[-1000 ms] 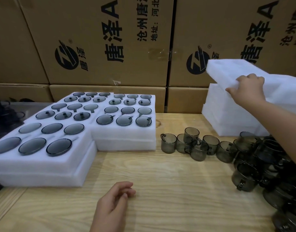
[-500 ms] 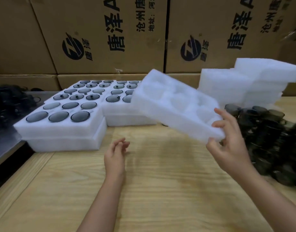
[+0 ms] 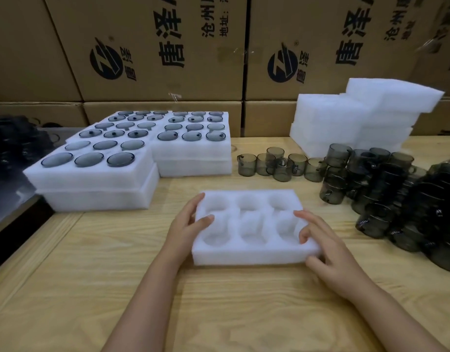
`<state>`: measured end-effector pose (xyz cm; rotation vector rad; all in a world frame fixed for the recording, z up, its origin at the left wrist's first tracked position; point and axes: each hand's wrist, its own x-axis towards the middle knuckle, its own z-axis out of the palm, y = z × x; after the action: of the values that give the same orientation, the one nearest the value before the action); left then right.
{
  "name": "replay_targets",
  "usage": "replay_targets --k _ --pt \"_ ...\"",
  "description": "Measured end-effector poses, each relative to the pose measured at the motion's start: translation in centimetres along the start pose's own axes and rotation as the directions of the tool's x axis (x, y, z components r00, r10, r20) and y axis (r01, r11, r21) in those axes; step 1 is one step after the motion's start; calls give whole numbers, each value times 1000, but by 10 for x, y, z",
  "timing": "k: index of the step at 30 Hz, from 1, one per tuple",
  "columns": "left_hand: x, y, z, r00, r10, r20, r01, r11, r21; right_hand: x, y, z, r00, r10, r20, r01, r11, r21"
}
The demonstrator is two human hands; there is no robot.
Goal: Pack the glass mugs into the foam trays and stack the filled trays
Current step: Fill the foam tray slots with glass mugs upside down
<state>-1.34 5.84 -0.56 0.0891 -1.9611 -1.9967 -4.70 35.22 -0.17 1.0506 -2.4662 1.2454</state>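
An empty white foam tray (image 3: 246, 255) with six round pockets lies flat on the wooden table in front of me. My left hand (image 3: 187, 226) holds its left edge, thumb on top. My right hand (image 3: 325, 246) grips its right front corner, fingers curled over the rim. Loose smoky glass mugs (image 3: 280, 165) stand in a row behind the tray, and a big heap of mugs (image 3: 396, 194) fills the right side. Filled foam trays (image 3: 97, 171) sit stacked two high at the left, with more filled trays (image 3: 193, 146) beside them.
A stack of empty foam trays (image 3: 346, 123) rises at the back right. Cardboard boxes (image 3: 155, 47) form a wall behind the table. Dark mugs (image 3: 13, 146) lie on a lower surface past the table's left edge (image 3: 20, 240).
My right hand brought the empty tray from the back-right stack down onto the table. My left hand moved from resting on the table to the tray's left edge.
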Motion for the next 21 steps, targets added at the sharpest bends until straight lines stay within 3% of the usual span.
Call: replay_targets --k 2,4,5,7,8,12,15,21 --pt "2 -1 -3 1000 12 8 -11 999 -35 3 2 -2 1000 -6 -27 10 989 147" --pt "4 -1 -4 1000 9 17 -8 999 -45 13 2 -3 967 114 -228 -39 950 309" --pt "5 -1 -4 1000 8 29 -6 999 -39 23 2 -5 910 190 -369 -65 944 324" --pt "9 -1 -4 1000 -4 21 5 998 -57 46 3 -13 775 252 -580 -158 965 209" --pt "11 -2 -4 1000 -14 7 15 998 -66 58 6 -19 747 258 -613 -244 964 108" --pt "17 -5 -6 998 -59 -4 59 997 -40 93 29 -35 758 455 -468 -606 757 -244" --pt "17 -5 -5 998 -67 4 67 997 -35 99 39 -33 758 502 -415 -647 659 -384" --pt "15 -4 0 997 -38 -62 37 999 -18 92 46 -27 758 419 -499 -637 642 -427"
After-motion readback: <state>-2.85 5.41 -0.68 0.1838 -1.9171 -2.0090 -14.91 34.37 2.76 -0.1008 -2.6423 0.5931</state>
